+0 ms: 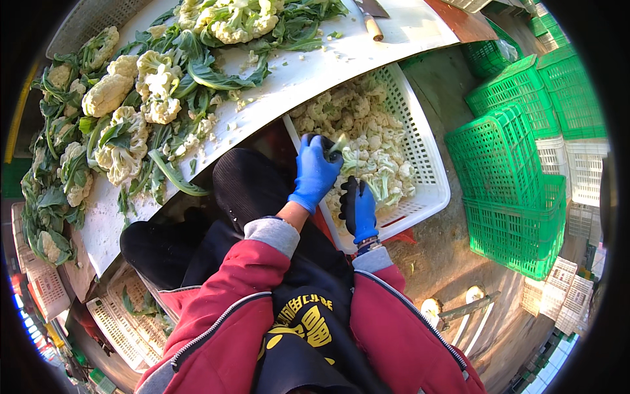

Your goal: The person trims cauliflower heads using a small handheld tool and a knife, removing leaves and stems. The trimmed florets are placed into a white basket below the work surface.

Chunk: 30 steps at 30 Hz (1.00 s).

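My left hand (317, 172), in a blue glove with dark fingertips, pinches a small pale green cauliflower piece (338, 143). It is over the near left side of a white plastic crate (435, 184). Cut cauliflower florets (376, 143) are heaped in this crate. Just below and to the right, my right hand (362, 207) wears a matching glove. Its fingers curl above the florets near the crate's front edge. Whether something thin is in its grasp is not plain, as the fingers and glare hide it.
A white-topped table (300, 81) at the upper left bears cauliflower heads (160, 88) with leaves and crumbs. A wooden-handled knife (373, 27) lies near its far edge. Green plastic crates (497, 157) are stacked to the right. A white crate (123, 325) with leaves stands lower left.
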Tool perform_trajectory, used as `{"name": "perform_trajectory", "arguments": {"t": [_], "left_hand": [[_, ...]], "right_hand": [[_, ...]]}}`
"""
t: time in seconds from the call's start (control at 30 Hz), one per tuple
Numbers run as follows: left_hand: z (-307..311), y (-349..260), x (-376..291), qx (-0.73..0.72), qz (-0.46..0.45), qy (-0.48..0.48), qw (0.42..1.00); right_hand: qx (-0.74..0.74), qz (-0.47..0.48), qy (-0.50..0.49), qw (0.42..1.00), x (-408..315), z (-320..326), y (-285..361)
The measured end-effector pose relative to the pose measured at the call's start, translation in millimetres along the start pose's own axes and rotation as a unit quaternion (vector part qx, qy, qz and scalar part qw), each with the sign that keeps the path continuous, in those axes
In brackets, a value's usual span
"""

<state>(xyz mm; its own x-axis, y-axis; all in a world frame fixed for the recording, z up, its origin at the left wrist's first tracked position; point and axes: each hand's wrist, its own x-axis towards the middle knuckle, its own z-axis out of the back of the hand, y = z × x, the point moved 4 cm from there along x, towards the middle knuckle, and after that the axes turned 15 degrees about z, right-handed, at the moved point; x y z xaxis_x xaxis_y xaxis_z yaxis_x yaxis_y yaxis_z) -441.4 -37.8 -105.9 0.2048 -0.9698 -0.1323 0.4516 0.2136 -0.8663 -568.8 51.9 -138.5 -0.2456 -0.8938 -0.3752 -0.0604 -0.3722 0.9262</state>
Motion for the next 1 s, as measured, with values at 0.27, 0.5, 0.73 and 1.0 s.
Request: {"name": "perform_trajectory", "arguments": {"t": [0.27,0.5,0.73,1.0], "left_hand": [[-22,22,-1,-0.040,0.117,0.058,0.991],[-48,42,-42,-0.095,0.176,0.466,0.862],[-48,12,-47,-0.525,0.355,0.335,0.698],[-19,18,-26,-0.423,0.354,0.256,0.793]], "right_hand": [[-0.293,0.061,-0.110,0.948,28,101,-5],[-0.015,-0.024,-0.074,0.997,41,90,-17],[0.143,0.038,-0.156,0.977,12,33,41],[-0.026,0.188,0.001,0.982,-5,66,73]]}}
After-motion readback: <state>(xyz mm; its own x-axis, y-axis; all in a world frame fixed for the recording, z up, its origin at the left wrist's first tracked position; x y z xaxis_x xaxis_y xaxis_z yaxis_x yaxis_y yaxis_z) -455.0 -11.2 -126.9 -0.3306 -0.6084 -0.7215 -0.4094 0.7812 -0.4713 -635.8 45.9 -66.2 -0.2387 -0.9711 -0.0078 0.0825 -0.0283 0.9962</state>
